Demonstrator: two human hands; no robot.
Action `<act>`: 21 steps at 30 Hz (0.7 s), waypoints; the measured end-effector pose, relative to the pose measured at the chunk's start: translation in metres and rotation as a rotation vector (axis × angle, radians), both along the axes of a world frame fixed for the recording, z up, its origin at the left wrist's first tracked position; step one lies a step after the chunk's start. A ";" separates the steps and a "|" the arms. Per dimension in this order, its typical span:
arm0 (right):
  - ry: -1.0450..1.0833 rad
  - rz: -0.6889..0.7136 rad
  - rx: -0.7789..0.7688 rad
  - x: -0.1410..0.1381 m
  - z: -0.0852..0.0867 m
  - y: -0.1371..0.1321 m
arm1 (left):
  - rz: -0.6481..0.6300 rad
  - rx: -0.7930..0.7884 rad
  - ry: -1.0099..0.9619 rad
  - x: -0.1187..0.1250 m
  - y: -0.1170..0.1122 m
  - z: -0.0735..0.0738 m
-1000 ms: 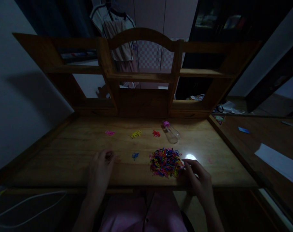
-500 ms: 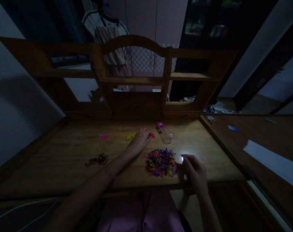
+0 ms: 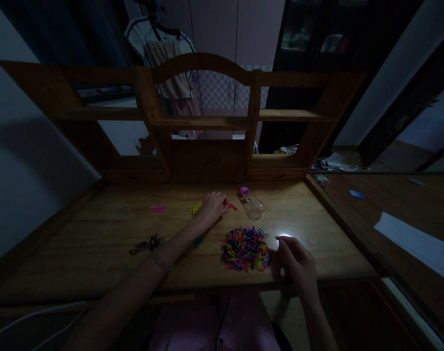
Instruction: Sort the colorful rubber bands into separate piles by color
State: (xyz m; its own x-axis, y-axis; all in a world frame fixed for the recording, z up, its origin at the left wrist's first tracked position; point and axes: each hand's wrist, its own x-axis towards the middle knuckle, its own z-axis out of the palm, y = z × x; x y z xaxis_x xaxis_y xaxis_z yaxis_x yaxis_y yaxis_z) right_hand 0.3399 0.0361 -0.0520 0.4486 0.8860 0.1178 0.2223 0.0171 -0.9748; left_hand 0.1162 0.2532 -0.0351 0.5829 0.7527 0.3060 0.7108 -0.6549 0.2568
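Note:
My left hand (image 3: 213,207) is over the back middle of the desk, fingers curled down beside a few red rubber bands (image 3: 232,206). Its fingertips meet close to them; what they hold, if anything, is hidden. Yellow rubber bands (image 3: 196,208) show partly behind that hand, and blue ones (image 3: 198,241) peek out by the forearm. A mixed pile of colourful small rubber bands (image 3: 244,248) lies in front of me. Just right of it is my right hand (image 3: 298,259), thumb and forefinger pinched together; anything between them is too small to see.
Black rubber bands (image 3: 147,243) and pink ones (image 3: 158,208) lie on the left. A clear bottle with a pink cap (image 3: 254,207) rests on its side behind the pile. A wooden shelf (image 3: 207,122) closes off the back; white paper (image 3: 415,243) lies on the surface at right.
My left hand has shifted slightly left and back toward me, and its forearm has uncovered the blue rubber bands. The right hand stays pinched beside the pile. The view has tilted a little.

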 end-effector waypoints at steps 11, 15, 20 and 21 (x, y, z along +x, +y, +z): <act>-0.027 -0.017 -0.013 -0.001 -0.001 0.000 | 0.014 0.019 -0.027 0.007 0.006 0.004; -0.035 -0.008 -0.019 -0.001 0.002 0.000 | 0.021 0.006 -0.053 0.011 0.004 0.006; -0.029 -0.008 -0.013 0.000 0.001 0.000 | 0.072 -0.012 -0.068 -0.004 0.006 0.025; -0.030 -0.011 -0.014 0.000 0.001 0.000 | 0.106 -0.010 -0.069 -0.017 0.006 0.030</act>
State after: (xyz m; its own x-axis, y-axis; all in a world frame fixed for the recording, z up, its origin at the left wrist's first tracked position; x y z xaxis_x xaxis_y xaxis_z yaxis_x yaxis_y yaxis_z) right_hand 0.3400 0.0360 -0.0515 0.4546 0.8826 0.1195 0.2517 0.0014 -0.9678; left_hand 0.0997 0.2595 -0.0046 0.4775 0.8123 0.3348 0.7564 -0.5740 0.3137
